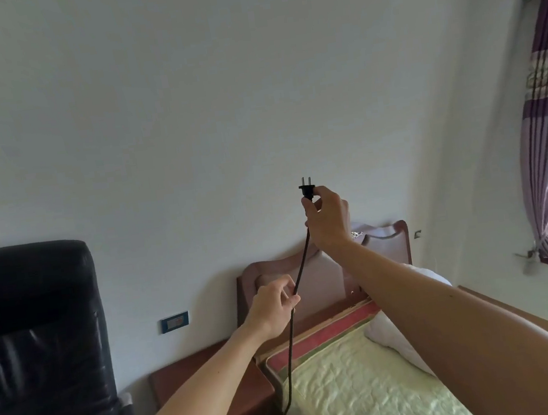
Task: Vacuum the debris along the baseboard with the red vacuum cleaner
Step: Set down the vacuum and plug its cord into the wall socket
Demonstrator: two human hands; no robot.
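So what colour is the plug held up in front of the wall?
Black, like its cord; the plug shows best in the head view.

The black two-pin plug stands prongs-up above the wooden headboard; its dark cord, seemingly slack, hangs down across the headboard's left half.

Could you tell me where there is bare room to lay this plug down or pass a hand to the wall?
The quilt between the cord and the pillow is bare, as is the visible nightstand top between the black chair and the bed. A hand can pass over it to the wall panel. Near the headboard the pillow crowds things.
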